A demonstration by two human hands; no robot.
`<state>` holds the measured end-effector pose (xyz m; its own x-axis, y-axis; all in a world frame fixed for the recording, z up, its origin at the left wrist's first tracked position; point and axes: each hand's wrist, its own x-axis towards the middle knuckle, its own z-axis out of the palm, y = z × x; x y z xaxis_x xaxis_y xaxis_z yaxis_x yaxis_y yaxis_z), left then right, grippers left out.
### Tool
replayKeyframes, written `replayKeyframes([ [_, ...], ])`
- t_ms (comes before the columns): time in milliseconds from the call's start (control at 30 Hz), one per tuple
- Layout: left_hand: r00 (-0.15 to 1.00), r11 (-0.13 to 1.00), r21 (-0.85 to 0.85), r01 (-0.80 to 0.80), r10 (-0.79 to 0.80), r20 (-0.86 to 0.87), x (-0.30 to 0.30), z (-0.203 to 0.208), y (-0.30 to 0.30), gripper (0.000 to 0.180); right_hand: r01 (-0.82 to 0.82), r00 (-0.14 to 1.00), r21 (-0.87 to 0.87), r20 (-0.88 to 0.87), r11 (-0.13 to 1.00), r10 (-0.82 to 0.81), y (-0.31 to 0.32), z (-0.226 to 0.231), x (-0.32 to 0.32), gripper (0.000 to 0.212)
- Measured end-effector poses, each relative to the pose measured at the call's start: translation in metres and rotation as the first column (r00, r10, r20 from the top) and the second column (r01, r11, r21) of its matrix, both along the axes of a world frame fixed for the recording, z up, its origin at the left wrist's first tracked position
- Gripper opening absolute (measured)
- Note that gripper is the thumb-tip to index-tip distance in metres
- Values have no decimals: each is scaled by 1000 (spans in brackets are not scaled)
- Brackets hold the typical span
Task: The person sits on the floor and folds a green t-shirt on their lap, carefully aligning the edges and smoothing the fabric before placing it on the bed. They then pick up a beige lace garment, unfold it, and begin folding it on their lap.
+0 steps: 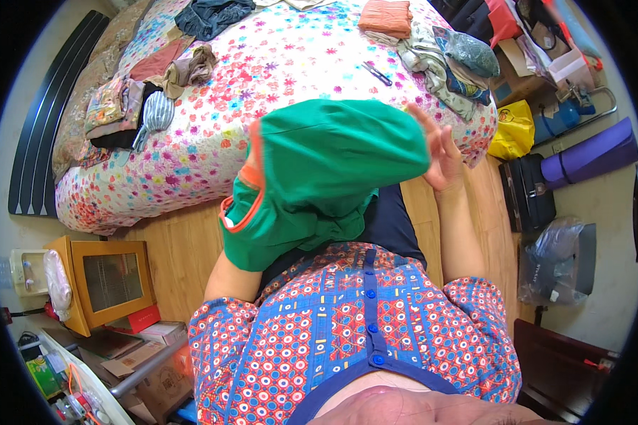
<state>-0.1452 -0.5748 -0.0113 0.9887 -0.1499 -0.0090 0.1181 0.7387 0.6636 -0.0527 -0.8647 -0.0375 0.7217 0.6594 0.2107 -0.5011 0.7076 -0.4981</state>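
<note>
Green garment (326,170) drapes over the hidden, seemingly gripping left hand; right hand (439,152) touches it, fingers spread.

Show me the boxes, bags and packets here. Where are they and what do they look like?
Yellow bag: floor right of the bed, crumpled, dark print.
Red box: lower left, flat, under the orange cabinet.
Cardboard boxes: lower left, brown, stacked.
Clear bag: right, by the wall, shiny plastic.
Green packet: bottom left, small.
</note>
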Motion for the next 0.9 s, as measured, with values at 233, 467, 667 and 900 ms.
replayKeyframes([
  [233,934,777,-519,358,-299,196,23,-6,-15,85,605,768,-548,211,578,-604,-51,-19,19,42],
  [467,909,741,-552,381,-409,79,20,-15,-22,94,783,352,-366,927,-503,-128,-97,-74,12,32],
  [667,855,684,-555,474,-507,106,24,-41,-36,93,909,382,-388,922,150,70,18,-2,-31,33],
  [900,898,825,-416,383,-438,-42,-10,-48,-3,78,774,620,-562,580,292,-529,10,-10,-11,10],
])
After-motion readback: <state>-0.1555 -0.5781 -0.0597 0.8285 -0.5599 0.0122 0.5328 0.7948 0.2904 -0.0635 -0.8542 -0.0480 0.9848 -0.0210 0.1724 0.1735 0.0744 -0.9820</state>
